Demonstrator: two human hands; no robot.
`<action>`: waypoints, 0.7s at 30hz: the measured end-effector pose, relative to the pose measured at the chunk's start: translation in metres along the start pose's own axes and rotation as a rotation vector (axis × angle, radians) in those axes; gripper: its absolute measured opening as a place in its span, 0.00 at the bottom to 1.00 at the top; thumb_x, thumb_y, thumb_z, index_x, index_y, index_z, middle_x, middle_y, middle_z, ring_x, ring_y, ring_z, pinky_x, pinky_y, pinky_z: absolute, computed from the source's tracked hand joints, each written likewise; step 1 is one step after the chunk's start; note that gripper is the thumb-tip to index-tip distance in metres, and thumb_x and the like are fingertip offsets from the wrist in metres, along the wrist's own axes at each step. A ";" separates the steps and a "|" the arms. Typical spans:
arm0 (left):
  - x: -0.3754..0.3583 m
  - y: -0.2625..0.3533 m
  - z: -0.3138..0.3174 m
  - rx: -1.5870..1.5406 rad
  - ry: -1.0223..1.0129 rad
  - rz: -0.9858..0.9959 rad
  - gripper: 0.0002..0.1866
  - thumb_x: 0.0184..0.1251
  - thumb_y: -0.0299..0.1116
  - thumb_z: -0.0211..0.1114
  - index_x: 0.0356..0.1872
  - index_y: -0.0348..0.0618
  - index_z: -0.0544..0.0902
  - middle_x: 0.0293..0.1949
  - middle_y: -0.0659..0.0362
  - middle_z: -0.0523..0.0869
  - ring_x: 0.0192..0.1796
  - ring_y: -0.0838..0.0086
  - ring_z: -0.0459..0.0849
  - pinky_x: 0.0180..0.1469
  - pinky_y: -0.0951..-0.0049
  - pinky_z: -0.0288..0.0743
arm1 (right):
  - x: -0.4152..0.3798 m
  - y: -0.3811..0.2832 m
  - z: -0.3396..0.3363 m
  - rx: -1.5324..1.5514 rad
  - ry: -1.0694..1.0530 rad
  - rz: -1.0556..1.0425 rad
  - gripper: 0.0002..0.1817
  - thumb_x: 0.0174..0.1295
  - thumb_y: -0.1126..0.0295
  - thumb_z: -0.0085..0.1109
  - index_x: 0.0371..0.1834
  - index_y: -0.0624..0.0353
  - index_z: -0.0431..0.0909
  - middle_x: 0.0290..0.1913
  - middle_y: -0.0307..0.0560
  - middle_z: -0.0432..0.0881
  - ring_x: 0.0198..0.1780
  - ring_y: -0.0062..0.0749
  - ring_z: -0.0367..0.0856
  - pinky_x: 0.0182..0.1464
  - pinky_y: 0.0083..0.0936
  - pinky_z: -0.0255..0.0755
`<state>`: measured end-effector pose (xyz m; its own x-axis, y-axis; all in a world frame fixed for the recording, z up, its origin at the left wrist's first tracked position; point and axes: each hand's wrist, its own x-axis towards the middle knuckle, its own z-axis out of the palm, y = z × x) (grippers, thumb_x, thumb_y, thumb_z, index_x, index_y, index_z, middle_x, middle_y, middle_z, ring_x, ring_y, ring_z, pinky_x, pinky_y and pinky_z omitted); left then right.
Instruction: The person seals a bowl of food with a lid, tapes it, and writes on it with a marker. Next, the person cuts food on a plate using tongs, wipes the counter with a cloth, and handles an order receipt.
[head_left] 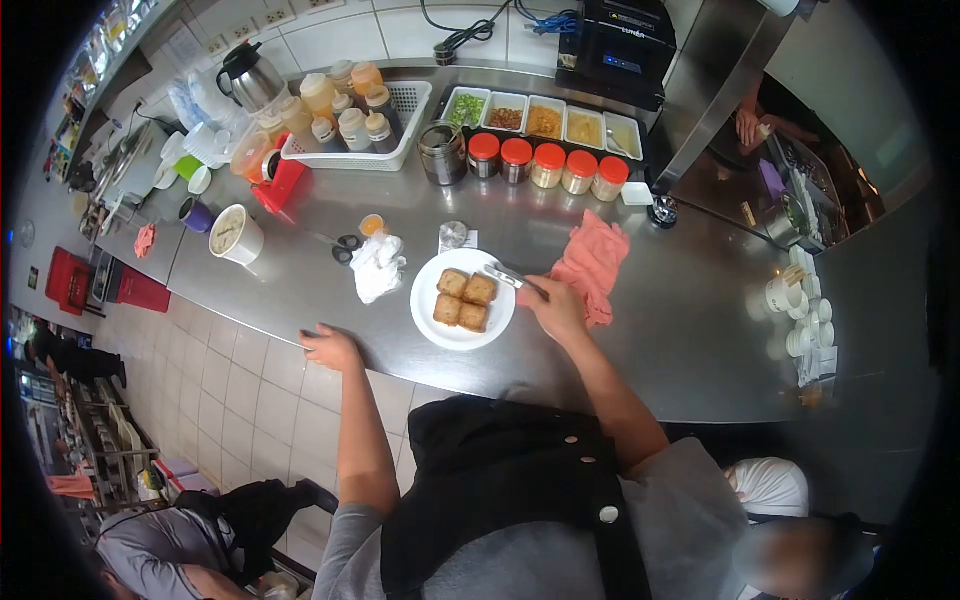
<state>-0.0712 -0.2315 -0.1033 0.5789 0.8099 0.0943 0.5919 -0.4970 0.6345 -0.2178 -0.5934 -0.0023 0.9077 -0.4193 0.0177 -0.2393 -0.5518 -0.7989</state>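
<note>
My right hand [556,310] is closed around a pair of metal tongs [512,276], whose tips reach over the right side of a round white plate [425,318]. On the plate, several browned square pieces of food [464,300] sit close together in a block. My left hand [330,348] is at the counter's front edge, its fingers apart and nothing in it. A crumpled white cloth [379,270] lies left of the plate, with black-handled scissors [346,249] beside it. To the right of the plate, a coral cloth [592,262] lies close to my right hand.
Along the back of the steel counter [690,330] stand red-lidded jars [548,165], topping trays [545,119], a white basket [400,145] of squeeze bottles and a black printer [618,55]. A white tub [237,236] stands left. Other people work at lower left [190,550] and upper right [765,125].
</note>
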 end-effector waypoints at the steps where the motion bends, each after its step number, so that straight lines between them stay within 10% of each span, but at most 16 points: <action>1: -0.001 0.001 -0.001 0.001 -0.003 0.001 0.27 0.74 0.46 0.55 0.69 0.51 0.62 0.62 0.38 0.67 0.57 0.43 0.75 0.54 0.48 0.74 | -0.005 0.000 -0.008 -0.031 -0.006 0.015 0.16 0.63 0.56 0.59 0.47 0.53 0.86 0.32 0.53 0.85 0.36 0.46 0.85 0.39 0.38 0.75; 13: -0.007 0.006 -0.004 -0.035 -0.030 0.000 0.27 0.75 0.47 0.52 0.69 0.50 0.62 0.60 0.39 0.69 0.56 0.44 0.76 0.54 0.47 0.74 | 0.004 -0.013 -0.043 -0.037 0.123 0.087 0.18 0.62 0.58 0.62 0.49 0.58 0.82 0.33 0.54 0.85 0.36 0.46 0.85 0.40 0.37 0.75; 21: -0.001 -0.001 0.006 0.038 0.054 0.012 0.27 0.73 0.46 0.56 0.69 0.53 0.64 0.59 0.40 0.70 0.56 0.44 0.76 0.53 0.49 0.75 | -0.009 -0.033 -0.033 -0.468 -0.090 -0.431 0.20 0.60 0.61 0.63 0.56 0.53 0.77 0.44 0.48 0.83 0.48 0.41 0.83 0.44 0.36 0.77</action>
<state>-0.0690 -0.2338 -0.1083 0.5557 0.8190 0.1434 0.6069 -0.5174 0.6033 -0.2300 -0.5954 0.0435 0.9765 -0.0385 0.2121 0.0470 -0.9223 -0.3837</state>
